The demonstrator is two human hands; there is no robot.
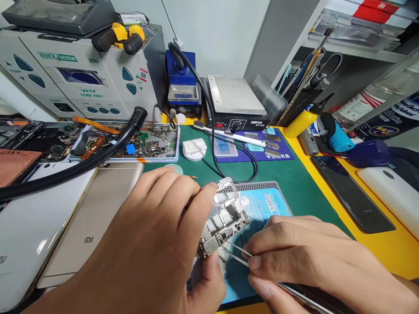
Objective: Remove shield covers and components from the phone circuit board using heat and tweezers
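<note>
Silvery shielding cans cover the phone circuit board [224, 218], which sits tilted above the blue mat [262, 205] near the middle of the bench. The left hand [153, 244] holds it, thumb low on the near edge and forefinger curled over the far edge, pinching the board between them. The right hand [314, 257] has its fingers pressed together around thin metal tweezers [237, 255], whose tips lie just beside the board's lower right edge.

The board is held only by its edges, so a hard push from the tweezers could probably twist it out of the pinch and drop it onto the mat. A slip of the sharp tips might also scratch the small parts between the cans. The black hose [75, 163] and the gold phone back [88, 218] lie to the left, well apart from the work.
</note>
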